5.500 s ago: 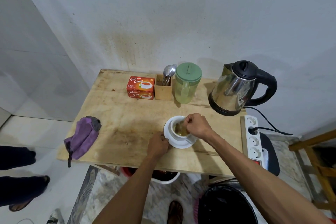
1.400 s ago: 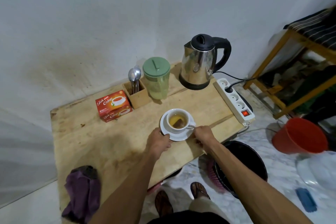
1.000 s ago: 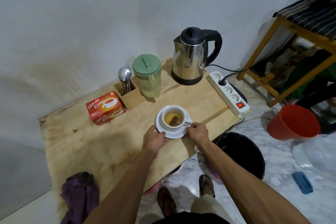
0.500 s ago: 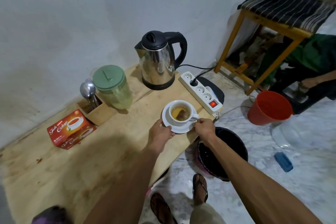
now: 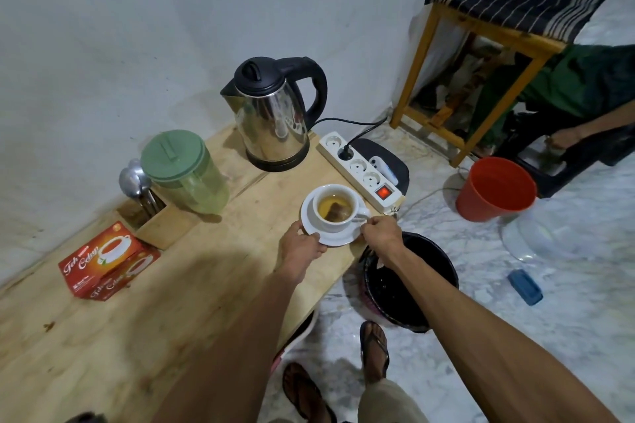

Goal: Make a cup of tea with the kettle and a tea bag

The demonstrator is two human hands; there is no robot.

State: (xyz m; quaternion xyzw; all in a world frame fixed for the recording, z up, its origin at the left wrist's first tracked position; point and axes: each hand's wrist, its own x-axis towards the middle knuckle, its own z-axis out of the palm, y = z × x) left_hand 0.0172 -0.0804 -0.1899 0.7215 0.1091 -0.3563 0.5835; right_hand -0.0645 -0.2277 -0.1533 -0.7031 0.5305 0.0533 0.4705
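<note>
Near the table (image 5: 103,336) edge, the saucer (image 5: 338,239) is gripped at its rim by the left hand (image 5: 301,248) and the cup (image 5: 334,225) handle is pinched by the right hand (image 5: 381,233); both should be held level and moved slowly lest tea be spilt. One kettle (image 5: 275,120), one jug (image 5: 187,175), one box (image 5: 106,261), one saucer, one cup and one tea bag (image 5: 338,212), sunk in the cup, are counted.

Dim indoor light, soft shadows, kettle (image 5: 275,113) glare, wide-angle edge distortion.

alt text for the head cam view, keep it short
A person's left hand and right hand grip opposite sides of a white saucer bearing a cup of tea, tea bag inside, at the right edge of a wooden table. Behind: a steel kettle, power strip, green jug and red tea box.
</note>
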